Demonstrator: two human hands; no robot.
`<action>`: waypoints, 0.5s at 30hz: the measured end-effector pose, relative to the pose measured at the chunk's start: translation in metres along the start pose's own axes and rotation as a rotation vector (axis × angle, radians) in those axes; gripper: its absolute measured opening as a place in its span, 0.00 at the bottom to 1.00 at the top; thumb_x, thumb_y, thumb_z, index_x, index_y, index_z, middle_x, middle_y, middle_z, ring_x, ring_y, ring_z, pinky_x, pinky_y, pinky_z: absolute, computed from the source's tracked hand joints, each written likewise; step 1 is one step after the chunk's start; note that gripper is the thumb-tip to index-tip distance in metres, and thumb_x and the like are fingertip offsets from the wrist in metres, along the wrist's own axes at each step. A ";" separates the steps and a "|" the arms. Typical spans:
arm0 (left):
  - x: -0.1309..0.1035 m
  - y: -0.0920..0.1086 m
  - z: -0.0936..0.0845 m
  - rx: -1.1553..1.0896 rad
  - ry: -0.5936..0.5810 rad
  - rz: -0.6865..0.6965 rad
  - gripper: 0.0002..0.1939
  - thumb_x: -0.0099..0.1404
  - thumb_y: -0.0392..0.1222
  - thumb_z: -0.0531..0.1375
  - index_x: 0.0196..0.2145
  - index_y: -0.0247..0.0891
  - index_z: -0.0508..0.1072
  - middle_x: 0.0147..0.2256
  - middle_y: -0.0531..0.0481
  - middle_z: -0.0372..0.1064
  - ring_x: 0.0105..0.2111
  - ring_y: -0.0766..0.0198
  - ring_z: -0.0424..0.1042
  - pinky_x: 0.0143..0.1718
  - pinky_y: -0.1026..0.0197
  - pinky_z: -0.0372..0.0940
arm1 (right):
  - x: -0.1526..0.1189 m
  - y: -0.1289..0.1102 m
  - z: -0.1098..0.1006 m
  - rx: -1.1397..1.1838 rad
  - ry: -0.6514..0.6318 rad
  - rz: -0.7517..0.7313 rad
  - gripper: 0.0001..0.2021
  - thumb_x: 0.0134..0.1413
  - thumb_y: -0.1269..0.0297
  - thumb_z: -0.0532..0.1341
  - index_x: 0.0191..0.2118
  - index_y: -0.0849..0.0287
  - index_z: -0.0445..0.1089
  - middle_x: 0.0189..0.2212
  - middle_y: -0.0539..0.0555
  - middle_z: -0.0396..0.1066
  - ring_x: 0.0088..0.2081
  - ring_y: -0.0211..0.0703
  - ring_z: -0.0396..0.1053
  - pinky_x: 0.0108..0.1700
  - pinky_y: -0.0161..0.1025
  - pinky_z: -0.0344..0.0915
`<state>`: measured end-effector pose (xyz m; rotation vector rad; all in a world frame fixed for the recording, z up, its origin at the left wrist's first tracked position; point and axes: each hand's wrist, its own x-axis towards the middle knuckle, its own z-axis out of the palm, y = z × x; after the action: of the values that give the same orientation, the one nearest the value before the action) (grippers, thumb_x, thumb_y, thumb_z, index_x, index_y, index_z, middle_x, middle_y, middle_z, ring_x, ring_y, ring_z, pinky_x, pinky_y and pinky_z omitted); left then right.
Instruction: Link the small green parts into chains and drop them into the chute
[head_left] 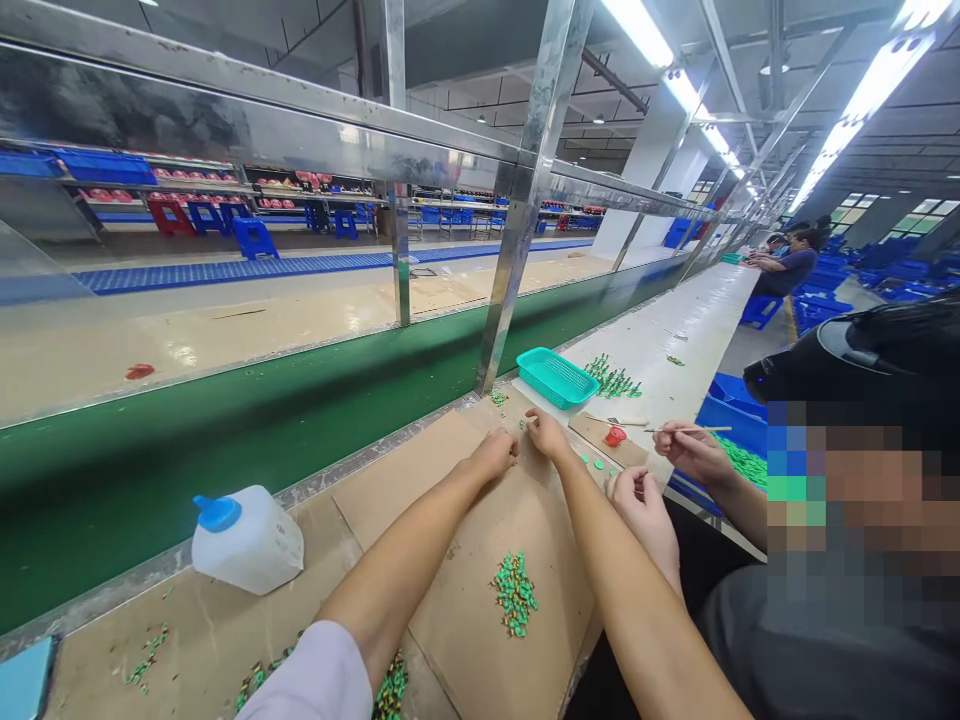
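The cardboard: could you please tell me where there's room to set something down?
Bare cardboard shows between the white jug and left forearm, and between both forearms beyond the pile of green pieces. Crowded: between right hand and co-worker's left hand, with green discs and a red cup.

The scene is brightly and coolly lit. White tube lights (641, 32) run overhead beyond the turquoise basket (559, 378), burnt out to pure white, and paler daylight shows in windows (853, 212) far off to the basket's right. Glare streaks the white worktop (694, 310) behind the basket; left of it, a broad dark band crosses the green belt (247, 400). Soft shadow dulls the cardboard (551, 520) just in front of the basket. Small green pieces (515, 595) nearer the camera are fairly crisp; distant shelves (195, 178) blur. Wide-angle stretching bends the outer edges, and mosaic blocks cover a neighbour's face (862, 500).
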<state>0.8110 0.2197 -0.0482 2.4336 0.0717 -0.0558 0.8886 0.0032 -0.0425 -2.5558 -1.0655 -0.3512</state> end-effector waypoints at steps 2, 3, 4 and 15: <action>0.002 0.000 -0.001 -0.008 -0.015 -0.017 0.17 0.77 0.47 0.66 0.58 0.37 0.77 0.58 0.40 0.75 0.54 0.51 0.78 0.56 0.43 0.76 | 0.032 -0.015 0.016 0.051 -0.086 0.041 0.17 0.75 0.55 0.66 0.61 0.56 0.74 0.59 0.60 0.75 0.53 0.51 0.77 0.55 0.53 0.79; 0.003 0.000 -0.001 -0.015 -0.025 -0.022 0.17 0.77 0.47 0.66 0.58 0.37 0.77 0.58 0.40 0.75 0.54 0.51 0.78 0.56 0.43 0.76 | 0.046 -0.020 0.023 0.074 -0.127 0.062 0.18 0.74 0.55 0.67 0.61 0.58 0.73 0.59 0.60 0.75 0.53 0.52 0.77 0.55 0.54 0.79; 0.004 0.001 -0.002 -0.025 -0.034 -0.026 0.17 0.77 0.47 0.66 0.58 0.37 0.77 0.58 0.40 0.75 0.54 0.51 0.78 0.56 0.43 0.77 | 0.059 -0.025 0.029 0.096 -0.166 0.085 0.18 0.74 0.55 0.67 0.61 0.59 0.73 0.59 0.60 0.75 0.54 0.53 0.77 0.55 0.54 0.79; -0.007 0.018 -0.012 -0.439 0.006 -0.072 0.13 0.78 0.47 0.64 0.55 0.39 0.78 0.57 0.41 0.76 0.52 0.53 0.78 0.55 0.46 0.77 | 0.073 -0.031 0.038 0.319 -0.263 0.260 0.15 0.74 0.57 0.67 0.58 0.58 0.75 0.57 0.59 0.76 0.53 0.51 0.78 0.56 0.54 0.79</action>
<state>0.8053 0.2133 -0.0271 1.9921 0.1576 -0.0580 0.9200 0.0854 -0.0444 -2.4471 -0.7807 0.2116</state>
